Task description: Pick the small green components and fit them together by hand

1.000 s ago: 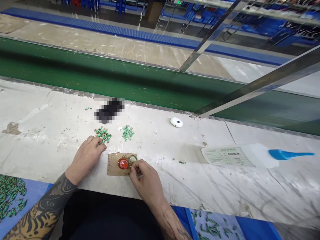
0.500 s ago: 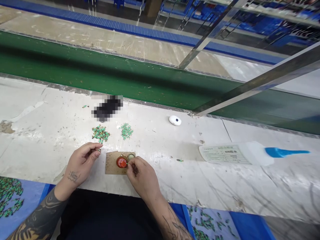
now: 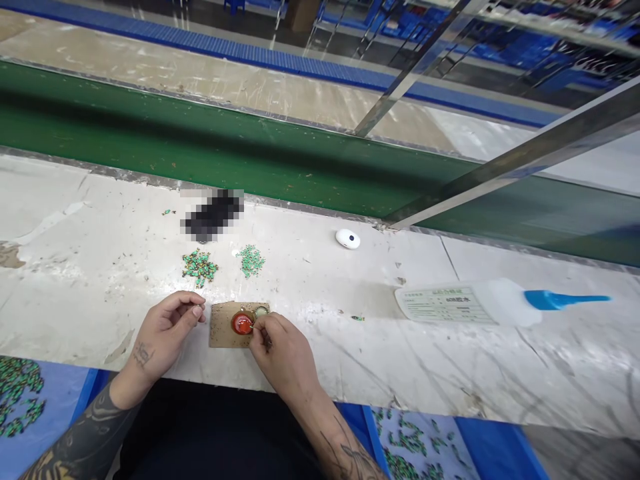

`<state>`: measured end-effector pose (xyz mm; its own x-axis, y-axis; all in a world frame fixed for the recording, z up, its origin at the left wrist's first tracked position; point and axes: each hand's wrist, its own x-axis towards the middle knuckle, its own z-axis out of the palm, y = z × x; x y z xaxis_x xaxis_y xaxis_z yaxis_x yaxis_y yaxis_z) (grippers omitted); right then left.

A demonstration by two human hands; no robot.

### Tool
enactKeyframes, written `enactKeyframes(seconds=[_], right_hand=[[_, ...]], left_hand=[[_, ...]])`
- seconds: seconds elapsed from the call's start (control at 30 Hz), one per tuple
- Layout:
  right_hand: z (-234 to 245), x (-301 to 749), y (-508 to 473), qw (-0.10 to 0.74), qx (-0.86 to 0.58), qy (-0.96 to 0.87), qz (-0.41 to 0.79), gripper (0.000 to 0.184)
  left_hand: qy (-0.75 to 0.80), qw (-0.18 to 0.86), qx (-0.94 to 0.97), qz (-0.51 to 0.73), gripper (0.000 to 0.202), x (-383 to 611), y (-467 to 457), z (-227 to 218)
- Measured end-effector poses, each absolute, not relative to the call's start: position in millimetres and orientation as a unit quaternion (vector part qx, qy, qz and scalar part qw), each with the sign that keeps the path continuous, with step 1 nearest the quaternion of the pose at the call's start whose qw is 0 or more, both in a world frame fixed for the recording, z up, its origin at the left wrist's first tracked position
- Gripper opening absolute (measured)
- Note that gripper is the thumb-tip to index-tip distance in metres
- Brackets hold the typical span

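Note:
My left hand (image 3: 167,330) is closed in a pinch just left of a small cardboard piece (image 3: 220,333); what its fingertips hold is too small to make out. On the cardboard sits a small round dish with red contents (image 3: 243,323), a round metal-looking cap (image 3: 261,311) beside it. My right hand (image 3: 286,347) pinches a tiny green piece at the dish's right edge, mostly hidden by the fingers. Beyond my hands lie a pile of green-and-gold pieces (image 3: 199,267) and a pile of smaller, paler green pieces (image 3: 251,261).
A clear glue bottle with blue nozzle (image 3: 545,300) lies on its side at right. A white oval device (image 3: 348,239) and a pixelated black object (image 3: 214,215) are near the back edge. Blue trays (image 3: 370,433) of green pieces stand below the front edge. A metal post (image 3: 480,170) slants at right.
My left hand has shifted slightly down and towards the cardboard, and its fingertips have changed position. My right hand stays at the red dish, with only a slight movement. The whole view has shifted a little.

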<state>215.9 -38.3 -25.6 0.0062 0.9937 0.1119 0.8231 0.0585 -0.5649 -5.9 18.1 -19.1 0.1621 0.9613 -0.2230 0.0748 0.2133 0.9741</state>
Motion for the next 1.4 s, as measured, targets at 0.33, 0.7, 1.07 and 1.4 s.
enactKeyframes(seconds=[0.33, 0.7, 1.07, 1.4], right_hand=[[-20, 220, -40, 0.29, -0.66, -0.664, 0.202, 0.013], [18, 200, -53, 0.466, -0.522, -0.671, 0.244, 0.015], [27, 193, -53, 0.484, -0.512, -0.662, 0.258, 0.017], [32, 195, -53, 0.46, -0.497, -0.694, 0.246, 0.016]], left_hand=[[0.508, 0.621, 0.426, 0.418, 0.017, -1, 14, -18], [0.416, 0.756, 0.367, 0.348, 0.014, 25, -13, 14], [0.379, 0.759, 0.396, 0.352, 0.004, 23, -20, 20], [0.373, 0.773, 0.381, 0.342, 0.009, 25, -18, 24]])
